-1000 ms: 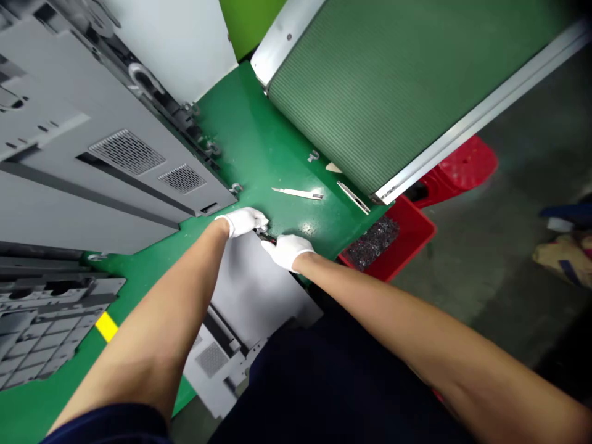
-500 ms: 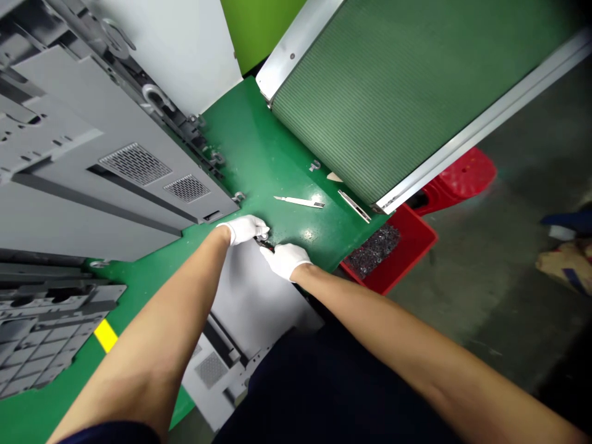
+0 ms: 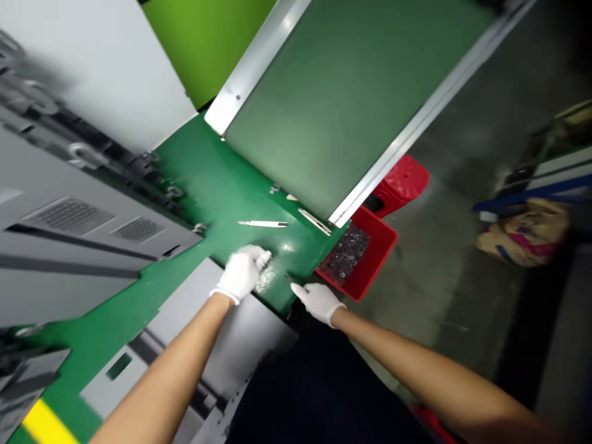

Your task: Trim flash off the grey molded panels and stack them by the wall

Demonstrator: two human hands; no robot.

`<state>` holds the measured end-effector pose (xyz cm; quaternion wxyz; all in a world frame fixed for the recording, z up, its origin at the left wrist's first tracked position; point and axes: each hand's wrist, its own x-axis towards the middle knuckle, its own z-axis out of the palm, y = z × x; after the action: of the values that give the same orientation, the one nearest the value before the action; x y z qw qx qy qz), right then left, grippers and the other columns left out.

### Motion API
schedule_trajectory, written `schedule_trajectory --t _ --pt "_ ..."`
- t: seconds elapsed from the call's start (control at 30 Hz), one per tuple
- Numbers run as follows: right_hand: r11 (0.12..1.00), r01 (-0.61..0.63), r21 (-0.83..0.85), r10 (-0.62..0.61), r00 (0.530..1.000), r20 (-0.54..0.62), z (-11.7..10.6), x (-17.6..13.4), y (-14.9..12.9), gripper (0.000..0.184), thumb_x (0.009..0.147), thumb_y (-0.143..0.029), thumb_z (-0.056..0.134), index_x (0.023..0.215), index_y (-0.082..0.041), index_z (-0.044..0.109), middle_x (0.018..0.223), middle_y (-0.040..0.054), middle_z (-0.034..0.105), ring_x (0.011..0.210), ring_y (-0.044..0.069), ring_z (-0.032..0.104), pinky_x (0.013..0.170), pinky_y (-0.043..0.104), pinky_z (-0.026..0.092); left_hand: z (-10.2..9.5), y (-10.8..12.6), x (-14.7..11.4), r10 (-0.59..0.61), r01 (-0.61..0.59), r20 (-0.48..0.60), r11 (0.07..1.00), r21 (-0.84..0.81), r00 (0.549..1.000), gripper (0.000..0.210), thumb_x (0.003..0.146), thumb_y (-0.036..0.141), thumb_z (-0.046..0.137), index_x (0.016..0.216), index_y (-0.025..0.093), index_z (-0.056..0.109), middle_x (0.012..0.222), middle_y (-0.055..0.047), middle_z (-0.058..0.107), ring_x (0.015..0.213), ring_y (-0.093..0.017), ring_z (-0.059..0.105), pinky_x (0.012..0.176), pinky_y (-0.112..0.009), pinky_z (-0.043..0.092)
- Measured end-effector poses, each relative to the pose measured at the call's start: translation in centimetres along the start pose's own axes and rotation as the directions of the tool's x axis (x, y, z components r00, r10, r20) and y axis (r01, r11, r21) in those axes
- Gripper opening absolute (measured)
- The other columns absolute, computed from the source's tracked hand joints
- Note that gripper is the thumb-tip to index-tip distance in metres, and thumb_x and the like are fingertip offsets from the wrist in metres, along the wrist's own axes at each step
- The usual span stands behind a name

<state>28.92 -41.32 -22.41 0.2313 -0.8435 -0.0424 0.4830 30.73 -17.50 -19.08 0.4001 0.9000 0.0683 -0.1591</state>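
Note:
My left hand [image 3: 240,272], in a white glove and blurred by motion, is closed above the edge of a grey plastic panel [image 3: 252,336]. Something small and greyish shows at its fingertips, too smeared to name. My right hand [image 3: 320,302], also gloved, is off the table's front right edge, closed round a tool with a thin dark tip [image 3: 290,279]; its handle is hidden in the palm. A white-handled craft knife [image 3: 263,224] lies on the green table [image 3: 222,191] beyond both hands. Tweezers [image 3: 314,222] rest to the right of it.
At the left stands a large grey panel [image 3: 92,246] with vents and hooks. A green conveyor belt [image 3: 314,117] rises behind the table. Below the right edge sits a red bin [image 3: 379,253] with dark scraps, near a red stool [image 3: 407,179]. A small grey hook [image 3: 274,188] lies by the belt.
My hands have moved apart, the right one going right with the tool, away from the panel edge. The view has swung right, and more of the floor shows.

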Motion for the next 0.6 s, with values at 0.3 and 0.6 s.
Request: schedule_trajectory --t 0.3,0.6 --pt "0.688 -0.448 0.571 0.507 0.860 0.065 1.4 -2.9 12.2 0.057 0.096 -0.067 0.036 0.070 -0.020 0.053 0.047 -0.0022 0.051 0.032 0.011 0.046 0.030 0.020 0.032 5.7 5.1 1.0 -0.038 -0.182 0.483 0.899 0.399 0.875 0.056 0.078 0.064 0.059 0.101 0.015 0.072 0.108 -0.020 0.070 0.099 -0.038 0.067 0.092 -0.050 0.050" --pt "0.734 -0.310 0.604 0.349 0.936 0.056 -0.2 -0.6 10.1 0.056 0.092 -0.071 0.041 0.071 -0.020 0.053 0.050 -0.0017 0.053 0.037 0.012 0.049 0.035 0.022 0.035 -3.7 1.1 -5.6 -0.372 -0.092 0.675 0.832 0.546 0.637 0.040 0.047 0.040 0.082 0.082 0.022 0.077 0.072 -0.008 0.072 0.074 -0.036 0.069 0.070 -0.043 0.053"
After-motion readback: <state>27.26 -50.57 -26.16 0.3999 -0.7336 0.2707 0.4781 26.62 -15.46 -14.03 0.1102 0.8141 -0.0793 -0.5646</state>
